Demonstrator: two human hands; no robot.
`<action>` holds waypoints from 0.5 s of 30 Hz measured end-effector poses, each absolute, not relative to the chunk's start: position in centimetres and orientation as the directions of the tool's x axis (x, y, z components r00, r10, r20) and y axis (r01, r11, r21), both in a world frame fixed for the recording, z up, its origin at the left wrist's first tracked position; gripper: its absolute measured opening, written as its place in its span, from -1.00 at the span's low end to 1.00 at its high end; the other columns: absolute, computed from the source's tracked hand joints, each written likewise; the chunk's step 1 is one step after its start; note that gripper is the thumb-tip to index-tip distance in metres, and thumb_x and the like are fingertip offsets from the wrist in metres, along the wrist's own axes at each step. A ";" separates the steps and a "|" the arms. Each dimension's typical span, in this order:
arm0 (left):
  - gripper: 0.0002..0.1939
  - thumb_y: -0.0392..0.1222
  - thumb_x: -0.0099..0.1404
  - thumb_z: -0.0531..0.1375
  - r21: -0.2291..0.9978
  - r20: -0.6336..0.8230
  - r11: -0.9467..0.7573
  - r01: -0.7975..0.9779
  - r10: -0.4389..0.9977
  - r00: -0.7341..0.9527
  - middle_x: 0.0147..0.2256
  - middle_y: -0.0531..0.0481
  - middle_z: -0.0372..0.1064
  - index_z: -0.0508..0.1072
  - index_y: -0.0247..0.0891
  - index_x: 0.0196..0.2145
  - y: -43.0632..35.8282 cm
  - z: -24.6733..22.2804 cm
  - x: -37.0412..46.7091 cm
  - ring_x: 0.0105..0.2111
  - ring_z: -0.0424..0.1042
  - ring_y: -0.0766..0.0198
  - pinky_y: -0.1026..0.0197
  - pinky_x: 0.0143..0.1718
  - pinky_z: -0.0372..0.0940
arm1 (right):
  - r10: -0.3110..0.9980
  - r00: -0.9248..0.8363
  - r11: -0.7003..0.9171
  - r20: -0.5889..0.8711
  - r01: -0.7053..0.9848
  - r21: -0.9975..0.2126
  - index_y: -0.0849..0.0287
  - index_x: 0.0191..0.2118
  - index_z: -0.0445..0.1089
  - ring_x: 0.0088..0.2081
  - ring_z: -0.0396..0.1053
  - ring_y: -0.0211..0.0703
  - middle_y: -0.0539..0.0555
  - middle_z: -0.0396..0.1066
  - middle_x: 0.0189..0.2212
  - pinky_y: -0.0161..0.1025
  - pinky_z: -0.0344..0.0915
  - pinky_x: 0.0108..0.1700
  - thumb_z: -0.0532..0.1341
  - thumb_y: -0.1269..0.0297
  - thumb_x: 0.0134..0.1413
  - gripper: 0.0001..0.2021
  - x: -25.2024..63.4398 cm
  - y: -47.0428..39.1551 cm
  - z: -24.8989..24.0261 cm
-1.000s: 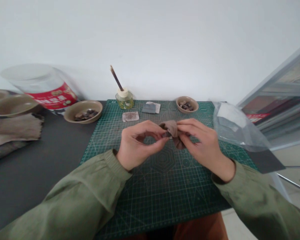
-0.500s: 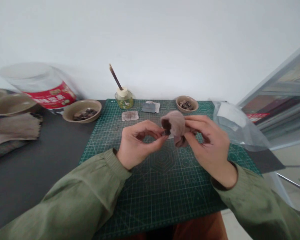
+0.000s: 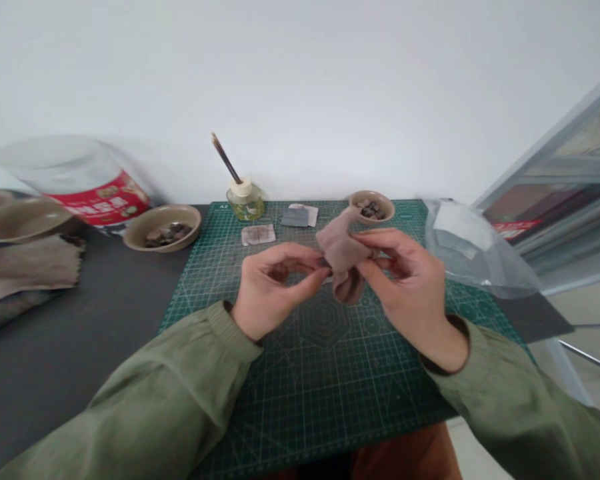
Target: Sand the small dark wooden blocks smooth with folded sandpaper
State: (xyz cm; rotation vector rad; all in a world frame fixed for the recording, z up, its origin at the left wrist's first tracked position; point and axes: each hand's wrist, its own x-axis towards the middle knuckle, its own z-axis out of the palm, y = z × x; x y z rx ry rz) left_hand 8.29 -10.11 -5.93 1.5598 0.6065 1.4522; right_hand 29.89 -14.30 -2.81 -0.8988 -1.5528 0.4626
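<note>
My right hand (image 3: 410,290) is closed, pinching a bunched brownish-pink cloth (image 3: 344,248) above the green cutting mat (image 3: 330,387). A loose fold of the cloth hangs down below the fingers. My left hand (image 3: 280,287) is closed too, thumb and forefinger pinching a small dark piece (image 3: 326,263) at the cloth's left edge. Cloth and fingertips hide most of that piece, so its kind is unclear. Just behind the cloth stands a small bowl (image 3: 354,199) of dark, stone-like pieces.
A reed diffuser bottle (image 3: 245,203), a stained pad (image 3: 259,235) and grey sandpaper-like sheets (image 3: 296,217) are along the mat's back. Leftward are a bowl of dark pieces (image 3: 135,235), a large red-labelled jar (image 3: 100,200) and a folded cloth (image 3: 30,270). A plastic bag (image 3: 485,260) lies right.
My right hand has turned the cloth over the small dark piece and shifted slightly left; its dark hollow no longer shows. My left hand has barely moved. The camera view has shifted a little.
</note>
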 end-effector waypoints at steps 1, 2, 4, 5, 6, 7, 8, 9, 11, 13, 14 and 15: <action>-0.83 -0.25 0.28 0.60 0.854 0.512 -0.470 -0.224 0.837 0.195 -0.28 -0.12 0.74 0.76 -0.24 -0.19 -10.1 -5.9 8.3 -0.32 0.72 0.18 0.21 -0.22 0.65 | 0.748 0.008 0.633 0.664 0.291 -0.717 0.00 0.08 0.68 0.05 0.67 -0.10 0.06 0.69 0.05 -0.22 0.68 -0.07 0.42 0.48 0.39 -0.73 29.7 -14.3 -2.6; -0.83 -0.23 0.27 0.61 0.857 0.505 -0.461 -0.232 0.841 0.195 -0.30 -0.11 0.73 0.75 -0.24 -0.22 -10.1 -5.9 8.3 -0.33 0.71 0.18 0.20 -0.22 0.65 | 0.733 -0.019 0.650 0.680 0.315 -0.692 0.00 0.09 0.67 0.06 0.67 -0.09 0.08 0.69 0.07 -0.21 0.68 -0.05 0.41 0.48 0.40 -0.73 29.4 -14.3 -2.5; -0.81 -0.20 0.25 0.63 0.860 0.494 -0.446 -0.248 0.850 0.185 -0.30 -0.10 0.71 0.74 -0.23 -0.26 -10.0 -6.0 8.2 -0.29 0.71 0.17 0.19 -0.17 0.66 | 0.712 -0.075 0.669 0.698 0.371 -0.644 0.01 0.10 0.67 0.08 0.65 -0.06 0.10 0.67 0.09 -0.18 0.68 -0.05 0.38 0.46 0.44 -0.74 29.1 -14.3 -2.7; -0.80 -0.18 0.24 0.64 0.862 0.487 -0.439 -0.256 0.856 0.174 -0.29 -0.09 0.70 0.74 -0.23 -0.27 -9.9 -6.1 8.1 -0.27 0.71 0.17 0.18 -0.15 0.65 | 0.712 -0.088 0.669 0.697 0.387 -0.634 0.01 0.10 0.66 0.07 0.65 -0.06 0.11 0.66 0.09 -0.17 0.68 -0.07 0.37 0.46 0.44 -0.75 28.9 -14.4 -3.0; -0.79 -0.16 0.25 0.64 0.864 0.477 -0.428 -0.263 0.864 0.163 -0.27 -0.09 0.70 0.74 -0.22 -0.26 -9.9 -6.2 8.1 -0.25 0.70 0.17 0.19 -0.15 0.65 | 0.713 -0.095 0.668 0.695 0.392 -0.632 0.02 0.08 0.66 0.05 0.65 -0.06 0.12 0.65 0.06 -0.17 0.68 -0.09 0.37 0.45 0.44 -0.76 28.7 -14.5 -3.4; -0.79 -0.15 0.26 0.63 0.869 0.464 -0.415 -0.270 0.872 0.153 -0.26 -0.09 0.70 0.74 -0.22 -0.24 -9.8 -6.3 8.0 -0.26 0.70 0.18 0.20 -0.17 0.64 | 0.713 -0.105 0.671 0.693 0.389 -0.632 0.03 0.05 0.66 0.01 0.65 -0.07 0.11 0.65 0.02 -0.17 0.68 -0.09 0.38 0.46 0.43 -0.79 28.6 -14.7 -3.8; -0.79 -0.14 0.29 0.62 0.874 0.450 -0.401 -0.276 0.881 0.145 -0.25 -0.09 0.71 0.75 -0.21 -0.19 -9.7 -6.4 7.9 -0.28 0.70 0.20 0.22 -0.21 0.64 | 0.714 -0.124 0.675 0.689 0.382 -0.631 0.04 0.01 0.66 -0.02 0.65 -0.08 0.10 0.65 -0.01 -0.16 0.68 -0.07 0.40 0.46 0.41 -0.81 28.4 -14.8 -4.2; -0.77 -0.14 0.31 0.61 0.879 0.435 -0.385 -0.281 0.890 0.141 -0.24 -0.09 0.72 0.76 -0.20 -0.13 -9.7 -6.6 7.9 -0.31 0.69 0.22 0.24 -0.25 0.63 | 0.712 -0.150 0.683 0.686 0.376 -0.626 0.05 -0.02 0.66 -0.04 0.65 -0.09 0.09 0.66 -0.05 -0.14 0.68 -0.04 0.41 0.47 0.39 -0.83 28.4 -15.0 -4.6; -0.70 -0.14 0.34 0.59 0.887 0.410 -0.359 -0.291 0.902 0.137 -0.23 -0.08 0.73 0.77 -0.18 0.00 -9.6 -6.9 7.8 -0.34 0.69 0.24 0.26 -0.29 0.62 | 0.722 -0.162 0.676 0.672 0.370 -0.637 0.05 -0.05 0.66 -0.06 0.65 -0.09 0.08 0.66 -0.07 -0.14 0.68 -0.03 0.43 0.47 0.38 -0.84 28.4 -15.2 -5.0; -0.67 -0.14 0.33 0.60 0.887 0.401 -0.348 -0.304 0.906 0.133 -0.21 -0.08 0.74 0.78 -0.15 0.03 -9.6 -7.0 7.9 -0.32 0.70 0.24 0.26 -0.26 0.64 | 0.750 -0.070 0.635 0.657 0.354 -0.687 0.04 -0.03 0.67 -0.06 0.66 -0.08 0.11 0.65 -0.04 -0.17 0.70 -0.12 0.44 0.44 0.38 -0.84 28.6 -15.0 -4.9; -0.69 -0.15 0.33 0.60 0.885 0.402 -0.347 -0.311 0.906 0.131 -0.20 -0.08 0.75 0.79 -0.13 0.01 -9.5 -7.1 7.9 -0.30 0.71 0.24 0.25 -0.24 0.65 | 0.756 -0.008 0.617 0.654 0.339 -0.710 0.04 -0.02 0.67 -0.05 0.66 -0.07 0.12 0.64 -0.03 -0.19 0.70 -0.16 0.44 0.43 0.38 -0.84 28.8 -14.8 -4.6; -0.73 -0.16 0.32 0.61 0.882 0.404 -0.348 -0.318 0.905 0.130 -0.19 -0.08 0.75 0.80 -0.13 -0.03 -9.5 -7.1 8.0 -0.27 0.72 0.23 0.25 -0.20 0.65 | 0.750 0.047 0.613 0.659 0.322 -0.721 0.04 -0.02 0.67 -0.02 0.65 -0.05 0.14 0.62 -0.01 -0.19 0.71 -0.18 0.45 0.42 0.37 -0.84 29.0 -14.5 -4.2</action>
